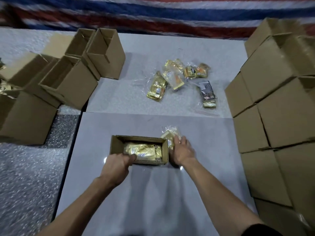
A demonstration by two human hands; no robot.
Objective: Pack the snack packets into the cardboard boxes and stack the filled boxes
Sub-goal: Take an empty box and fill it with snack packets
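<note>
While the left hand (pixel 117 165) grips the box (pixel 139 138) at its near corner, thumb inside, the right hand (pixel 182 151) clasps a packet (pixel 170 135) under its fingertips, outside the box's far-right corner.

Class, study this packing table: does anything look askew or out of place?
The empty open boxes at left sit at mixed angles, not squared up. One dark packet lies among the gold packets.
</note>
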